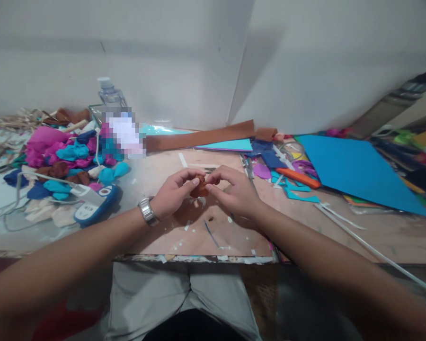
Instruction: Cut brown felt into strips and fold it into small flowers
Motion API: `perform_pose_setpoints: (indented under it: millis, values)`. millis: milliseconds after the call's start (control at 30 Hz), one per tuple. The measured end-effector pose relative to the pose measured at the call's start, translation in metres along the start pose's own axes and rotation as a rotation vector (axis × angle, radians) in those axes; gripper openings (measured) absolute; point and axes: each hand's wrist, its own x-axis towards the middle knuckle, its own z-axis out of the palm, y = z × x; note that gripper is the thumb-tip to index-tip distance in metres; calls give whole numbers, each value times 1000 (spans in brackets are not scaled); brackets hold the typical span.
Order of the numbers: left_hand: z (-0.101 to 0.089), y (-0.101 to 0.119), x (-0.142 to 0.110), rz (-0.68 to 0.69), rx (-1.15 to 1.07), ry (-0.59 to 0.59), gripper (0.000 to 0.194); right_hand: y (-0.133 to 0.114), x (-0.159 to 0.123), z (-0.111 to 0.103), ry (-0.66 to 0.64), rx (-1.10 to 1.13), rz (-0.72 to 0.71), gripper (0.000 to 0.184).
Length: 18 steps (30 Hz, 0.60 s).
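Both hands meet over the middle of the worktable [184,237]. My left hand [175,189], with a metal watch on its wrist, and my right hand [230,189] each pinch a small brown rolled piece of foam or felt [199,188] between fingertips and thumbs. The piece is held a little above the table, partly hidden by my fingers. Small white scraps lie on the table beneath it.
A pile of pink, blue and brown rolled pieces [67,158] lies at the left beside a blue and white power strip [94,206] and a water bottle [110,94]. A brown strip [202,137], a big blue sheet [355,170] and an orange cutter [298,178] lie right.
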Motion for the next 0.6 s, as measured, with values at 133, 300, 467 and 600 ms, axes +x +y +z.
perform_pose_setpoints:
  millis: [133,300,467,600]
  values:
    - [-2,-3,0,-4,-17,5,28,1,0,1,-4,-11,7,4]
    - [-2,-5,-1,-22,-61,-24,26,-1,1,1,-13,20,33,9]
    - [-2,-5,-1,-31,-94,-58,27,-4,1,1,-12,50,74,11]
    - [-2,-5,-2,-40,-107,-66,26,-4,1,1,-12,22,75,12]
